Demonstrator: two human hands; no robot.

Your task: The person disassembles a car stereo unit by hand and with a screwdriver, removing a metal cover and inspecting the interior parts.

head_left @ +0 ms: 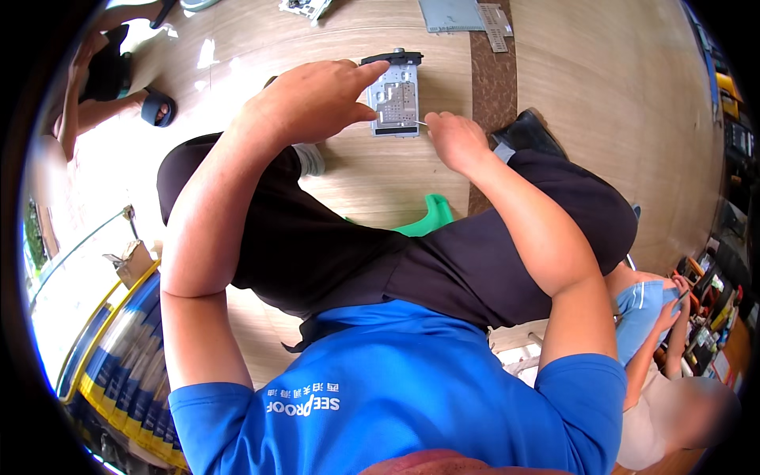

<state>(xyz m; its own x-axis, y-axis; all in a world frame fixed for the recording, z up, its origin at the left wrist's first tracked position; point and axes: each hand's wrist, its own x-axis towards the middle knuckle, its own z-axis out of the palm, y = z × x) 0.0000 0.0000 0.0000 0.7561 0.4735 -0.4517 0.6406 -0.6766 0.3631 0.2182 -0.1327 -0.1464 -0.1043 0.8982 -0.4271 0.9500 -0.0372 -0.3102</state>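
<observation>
On the floor between my feet lies a silver, box-shaped metal device (396, 101), perforated on top, with a black front panel (396, 58) at its far end; it looks like a car stereo. My left hand (321, 99) steadies it from the left, index finger reaching the black panel and thumb against the near left side. At the near right corner, my right hand (457, 141) pinches a thin metal tool (420, 123) whose tip meets the housing. Most of that tool is hidden in the fingers, so its kind cannot be made out.
A green plastic stool (431, 218) shows beneath me. Farther off lie a grey metal plate (450, 14), a perforated metal bracket (496, 28) and a circuit-like part (307, 8). Other people are at the left and lower right. Blue-and-yellow racking (131, 364) stands at lower left.
</observation>
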